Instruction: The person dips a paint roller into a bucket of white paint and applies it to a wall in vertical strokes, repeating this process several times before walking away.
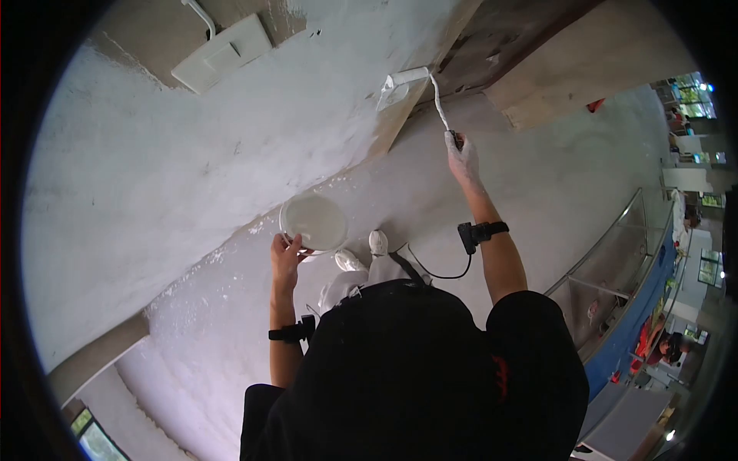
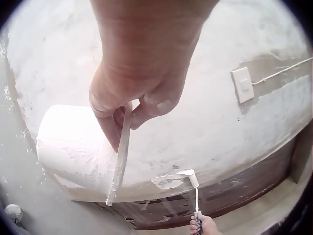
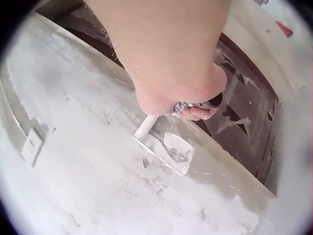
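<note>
My left hand (image 1: 287,265) grips the rim of a white bucket (image 2: 73,142), its thumb on one side of the rim and fingers on the other. White material coats the bucket's wall below the rim in the left wrist view. My right hand (image 1: 463,163) holds the handle of a paint roller (image 1: 408,75), with the arm stretched forward. The white roller head lies against the whitish wall (image 1: 161,154), near its edge. Beside it shows a small wet-looking white patch (image 3: 180,146). Part of the roller's frame is hidden behind the hand in the right wrist view.
A wall switch plate (image 1: 223,54) with a white conduit is at upper left. A dark brown panel (image 3: 244,127) adjoins the wall's edge. White splashes dot the grey floor (image 1: 538,184). A metal railing (image 1: 603,242) runs at right, with another person (image 1: 670,349) beyond it.
</note>
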{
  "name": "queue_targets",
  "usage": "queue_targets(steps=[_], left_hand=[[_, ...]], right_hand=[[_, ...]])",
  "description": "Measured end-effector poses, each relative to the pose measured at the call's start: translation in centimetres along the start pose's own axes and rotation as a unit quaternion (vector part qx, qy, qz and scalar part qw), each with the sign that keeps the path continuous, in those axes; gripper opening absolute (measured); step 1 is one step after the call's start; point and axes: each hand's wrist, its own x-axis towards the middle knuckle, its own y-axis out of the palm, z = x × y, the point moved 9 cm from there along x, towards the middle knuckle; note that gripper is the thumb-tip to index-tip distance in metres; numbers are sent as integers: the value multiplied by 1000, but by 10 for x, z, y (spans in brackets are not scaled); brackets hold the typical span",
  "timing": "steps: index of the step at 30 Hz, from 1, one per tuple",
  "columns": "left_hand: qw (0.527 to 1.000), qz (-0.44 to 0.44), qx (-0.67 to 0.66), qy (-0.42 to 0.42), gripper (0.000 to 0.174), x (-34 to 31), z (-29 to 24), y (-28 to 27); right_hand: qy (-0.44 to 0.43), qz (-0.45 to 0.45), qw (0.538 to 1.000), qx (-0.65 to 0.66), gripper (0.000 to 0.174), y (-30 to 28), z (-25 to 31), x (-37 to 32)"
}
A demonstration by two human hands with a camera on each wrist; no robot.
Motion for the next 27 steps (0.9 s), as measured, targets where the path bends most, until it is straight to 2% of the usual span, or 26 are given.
queue_targets(steps=[4,6,9,11,13,16,20,22,25,26,27], left_hand=[[999,48,-6,12,19,12,-6,3],[997,66,-25,10,13,12,-10,8],[996,83,-24,19,13,14,-12,9],[995,91,-20,20,14,15,-14,8],[995,94,-18,21,14,14,-16,10],[994,102,-6,31,15,11,-22,12],[996,83,-5,33,15,11,-17,10],[997,77,-4,32,15,8,-14,10],[999,45,10,21,15,2,-8,12],[999,30,9,25,15,1,-5,12],[999,12,7,29,14,1,-3,12]], right_hand=[[-25,-22,997,68,41,-24,12,13],[-80,-25,982,172,39,-41,38,14],[-87,-60,988,114,40,-78,82,3],[-88,-61,983,146,42,-86,94,3],[-60,-25,982,176,42,-85,91,7],[-35,-30,987,155,42,-77,81,-3],[-63,-44,983,169,40,-57,71,-9],[-107,-49,957,265,23,-47,74,-2],[-137,-53,948,281,24,-35,88,11],[-138,-40,963,227,33,-34,96,8],[-140,-31,963,230,33,-29,96,7]])
